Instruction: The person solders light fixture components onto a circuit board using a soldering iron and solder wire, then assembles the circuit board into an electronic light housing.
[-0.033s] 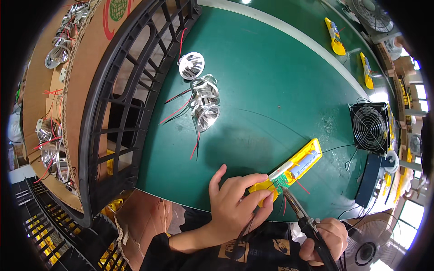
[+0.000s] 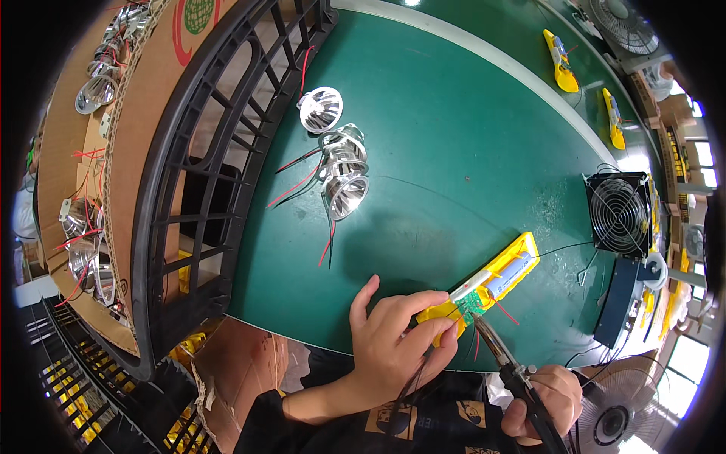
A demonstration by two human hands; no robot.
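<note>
My left hand (image 2: 397,333) is closed on the lower left end of a yellow plastic housing (image 2: 527,246), which lies slanted near the table's front edge. Inside the housing are a blue-grey cylindrical battery (image 2: 508,275), a white strip (image 2: 470,287) and a small green circuit board (image 2: 470,304). Red and black wires come off the board. My right hand (image 2: 554,401) grips a soldering iron (image 2: 495,344) by its dark handle, its tip at the board beside my left fingertips. A thin dark strand runs below my left fingers; whether they hold it is unclear.
Shiny reflectors (image 2: 346,197) with red and black wires lie on the green table (image 2: 439,113). To the left stands a black plastic crate (image 2: 144,287) by a cardboard box (image 2: 162,68). A small black fan (image 2: 618,212) stands at right; yellow housings (image 2: 560,64) lie beyond the pale strip.
A thin dark line across the table reaches slightly farther left. My hands, the housing and the soldering iron stay in place.
</note>
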